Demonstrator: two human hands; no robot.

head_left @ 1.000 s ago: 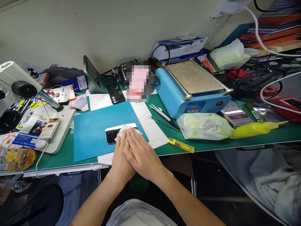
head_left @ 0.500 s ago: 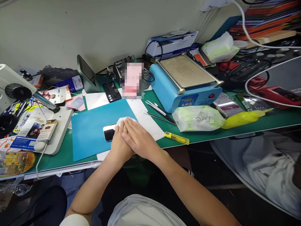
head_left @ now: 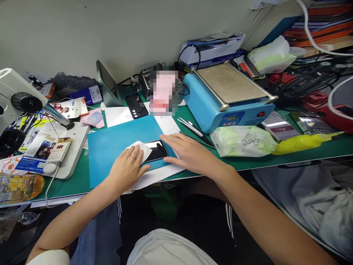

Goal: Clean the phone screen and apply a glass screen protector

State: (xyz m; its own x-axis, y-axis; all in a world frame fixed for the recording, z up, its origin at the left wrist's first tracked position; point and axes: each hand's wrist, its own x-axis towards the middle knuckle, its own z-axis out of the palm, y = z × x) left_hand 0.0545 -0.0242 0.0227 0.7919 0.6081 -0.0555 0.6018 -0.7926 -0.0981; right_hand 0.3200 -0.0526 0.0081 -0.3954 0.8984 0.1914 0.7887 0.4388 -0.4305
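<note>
A smartphone with a dark, glossy screen lies face up on a blue mat. My left hand presses a folded white wipe against the phone's left end, its fingers together on top of the wipe and the thumb apart. At the phone's right end is my right hand, fingers stretched out and thumb spread away from them. Its fingertips reach the far right corner and the thumb the near edge; whether they touch the phone I cannot tell.
Tweezers lie right of the mat, before a blue heating plate machine. A pack of tissues and a yellow bottle rest along the front right. A microscope stand is on the left. Behind the mat lies a black phone case.
My hands were stacked over the wipe on the phone's right part. Now they are apart: the left has slid left with the wipe, the right has moved right, and more screen shows.
</note>
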